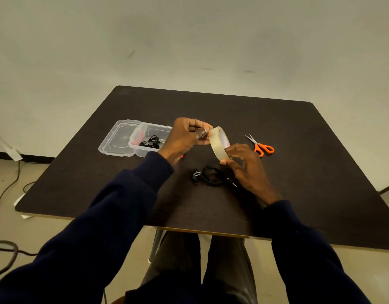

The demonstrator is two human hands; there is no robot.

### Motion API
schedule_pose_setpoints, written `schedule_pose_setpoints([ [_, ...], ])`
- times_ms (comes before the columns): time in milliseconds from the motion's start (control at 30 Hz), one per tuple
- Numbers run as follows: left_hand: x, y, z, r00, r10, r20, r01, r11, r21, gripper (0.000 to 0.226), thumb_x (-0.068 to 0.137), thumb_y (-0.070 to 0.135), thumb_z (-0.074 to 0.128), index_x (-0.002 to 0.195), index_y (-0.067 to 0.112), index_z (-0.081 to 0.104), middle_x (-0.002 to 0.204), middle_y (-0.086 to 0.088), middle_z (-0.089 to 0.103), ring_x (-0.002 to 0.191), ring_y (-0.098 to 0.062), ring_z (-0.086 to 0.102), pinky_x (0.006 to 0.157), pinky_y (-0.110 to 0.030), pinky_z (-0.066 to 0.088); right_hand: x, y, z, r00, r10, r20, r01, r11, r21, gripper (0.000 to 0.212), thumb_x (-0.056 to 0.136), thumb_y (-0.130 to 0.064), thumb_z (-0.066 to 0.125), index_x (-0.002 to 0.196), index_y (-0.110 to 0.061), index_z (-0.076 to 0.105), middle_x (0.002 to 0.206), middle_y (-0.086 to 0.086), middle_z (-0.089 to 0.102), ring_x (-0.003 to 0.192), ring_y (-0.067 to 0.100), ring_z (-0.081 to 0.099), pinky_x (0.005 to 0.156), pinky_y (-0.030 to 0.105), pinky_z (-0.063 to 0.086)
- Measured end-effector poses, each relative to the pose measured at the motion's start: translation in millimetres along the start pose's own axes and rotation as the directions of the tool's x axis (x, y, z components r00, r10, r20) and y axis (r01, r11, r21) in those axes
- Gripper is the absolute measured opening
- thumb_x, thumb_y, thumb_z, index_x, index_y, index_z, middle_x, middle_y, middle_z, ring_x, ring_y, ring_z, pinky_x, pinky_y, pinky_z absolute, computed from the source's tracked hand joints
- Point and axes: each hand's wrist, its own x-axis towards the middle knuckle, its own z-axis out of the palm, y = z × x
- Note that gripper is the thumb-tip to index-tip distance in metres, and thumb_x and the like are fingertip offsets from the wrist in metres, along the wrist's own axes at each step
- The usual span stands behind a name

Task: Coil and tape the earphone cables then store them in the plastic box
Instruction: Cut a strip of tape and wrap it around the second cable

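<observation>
Two earphone cables show. One coiled cable (pixel 211 176) lies on the bench (pixel 298 172) midway toward its near edge, just below the hands. The other cable (pixel 150 142) sits inside the single clear plastic box (pixel 143 151), left of centre, whose hinged lid (pixel 117 139) lies open flat toward the bench's left edge. One roll of clear tape (pixel 218 142) is held above the bench: the right hand (pixel 246 165) grips its lower rim with curled fingers, and the left hand (pixel 184 137) pinches the tape's loose end. One pair of orange-handled scissors (pixel 261 147) lies right of the roll.
</observation>
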Motion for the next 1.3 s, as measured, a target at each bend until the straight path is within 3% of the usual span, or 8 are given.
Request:
schedule_pose_setpoints([
  [200,6,5,-3,0.997,-0.037,0.073,0.037,0.999,-0.008,0.02,0.097,-0.002,0.062,0.114,-0.008,0.07,0.117,-0.019,0.073,0.106,-0.027,0.073,0.086,-0.037,0.064,7,6,3,0.997,0.026,-0.073,-0.021,0.997,0.069,0.035,0.086,-0.022,0.081,0.118,-0.011,0.074,0.121,0.003,0.071,0.11,-0.002,0.055,0.089,0.009,0.042],
  [300,7,3,-1,0.995,0.091,-0.037,-0.087,0.991,0.099,0.012,0.097,-0.002,0.065,0.102,-0.005,0.075,0.105,-0.015,0.076,0.089,-0.014,0.07,0.075,-0.024,0.059,7,8,8,0.997,0.022,-0.068,-0.018,0.998,0.068,0.036,0.087,-0.021,0.08,0.121,-0.01,0.073,0.123,0.002,0.07,0.109,-0.007,0.051,0.085,0.005,0.037],
  [533,12,6,7,0.958,0.224,-0.18,-0.181,0.957,0.228,0.014,0.099,0.006,0.065,0.094,0.002,0.077,0.088,-0.009,0.075,0.068,-0.015,0.063,0.063,-0.026,0.054,4,16,10,0.998,0.053,-0.037,-0.052,0.998,0.025,0.033,0.087,-0.02,0.079,0.119,-0.012,0.074,0.126,0.006,0.069,0.112,0.005,0.056,0.083,0.006,0.038],
  [767,27,16,11,0.987,0.128,-0.1,-0.113,0.983,0.144,0.014,0.098,0.007,0.068,0.101,-0.005,0.075,0.09,-0.02,0.077,0.065,-0.017,0.067,0.064,-0.026,0.058,7,10,7,0.988,0.152,-0.023,-0.148,0.982,0.116,0.041,0.085,-0.018,0.082,0.125,-0.013,0.071,0.128,0.003,0.068,0.101,-0.001,0.06,0.097,0.027,0.055],
  [933,39,25,13,0.983,0.181,-0.006,-0.175,0.957,0.229,0.016,0.097,0.007,0.069,0.1,-0.007,0.076,0.089,-0.022,0.076,0.065,-0.013,0.067,0.063,-0.024,0.055,6,8,-3,0.989,0.138,0.062,-0.146,0.977,0.155,0.044,0.087,0.0,0.074,0.127,-0.019,0.072,0.132,-0.002,0.069,0.119,0.007,0.063,0.101,0.021,0.052],
  [1100,47,32,17,0.983,0.163,0.088,-0.181,0.944,0.276,0.017,0.098,0.009,0.068,0.101,-0.007,0.074,0.093,-0.022,0.077,0.088,-0.031,0.076,0.079,-0.036,0.062,13,26,-37,0.905,0.183,-0.384,-0.231,0.97,-0.081,0.039,0.08,0.009,0.058,0.105,-0.011,0.08,0.105,0.005,0.077,0.101,0.024,0.069,0.09,0.036,0.054],
  [1200,48,33,17,0.988,0.123,0.097,-0.143,0.958,0.248,0.019,0.099,0.01,0.067,0.104,-0.007,0.072,0.095,-0.023,0.076,0.093,-0.033,0.077,0.084,-0.041,0.063,25,46,-57,0.908,0.27,-0.32,-0.372,0.871,-0.322,0.012,0.087,-0.009,0.071,0.092,-0.002,0.079,0.087,0.016,0.073,0.084,0.034,0.065,0.076,0.042,0.05],
  [1300,49,35,17,0.988,0.113,0.106,-0.137,0.957,0.255,0.021,0.099,0.011,0.066,0.106,-0.008,0.071,0.097,-0.025,0.076,0.094,-0.034,0.077,0.086,-0.045,0.062,34,49,-60,0.908,0.365,-0.205,-0.418,0.819,-0.393,0.023,0.094,-0.023,0.071,0.086,-0.003,0.079,0.078,0.013,0.071,0.075,0.03,0.065,0.07,0.04,0.053],
])
